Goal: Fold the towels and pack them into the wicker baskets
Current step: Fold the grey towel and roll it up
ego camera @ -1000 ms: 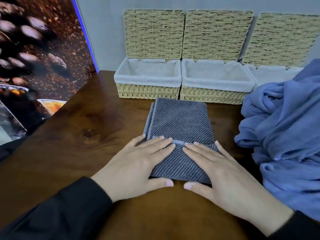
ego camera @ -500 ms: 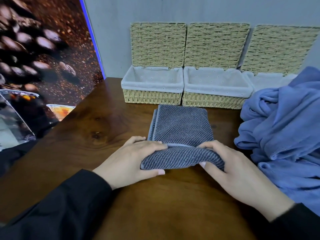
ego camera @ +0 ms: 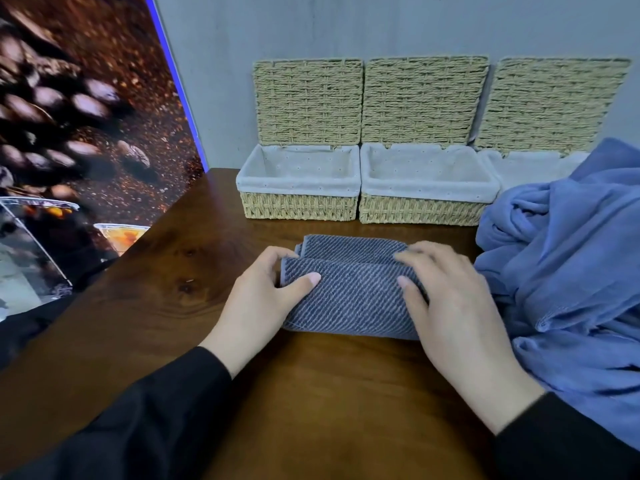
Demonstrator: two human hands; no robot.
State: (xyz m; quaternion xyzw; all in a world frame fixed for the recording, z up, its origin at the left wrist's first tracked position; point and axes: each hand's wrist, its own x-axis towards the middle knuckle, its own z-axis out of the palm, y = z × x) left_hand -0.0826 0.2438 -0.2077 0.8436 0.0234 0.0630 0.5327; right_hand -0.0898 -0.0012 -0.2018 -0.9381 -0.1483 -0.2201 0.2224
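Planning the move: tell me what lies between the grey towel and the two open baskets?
Only bare wooden table, seen in the head view, separates the towel from the baskets.

Your bench (ego camera: pixel 166 327) is dark brown wood with a glossy finish, with visible grain and a couple of knots on the left part. Far side butts against a plain grey wall (ego camera: pixel 346 26), matte, evenly lit, no hard shadows. On your left there's a big printed panel (ego camera: pixel 79 109) standing at an angle to the wall: coffee beans on a dark brown ground, a glass with a drink lower down. A thin blue-lit edge (ego camera: pixel 180 98) runs along the panel's right border down to the bench corner. Light is soft and diffuse, slight sheen on the wood.
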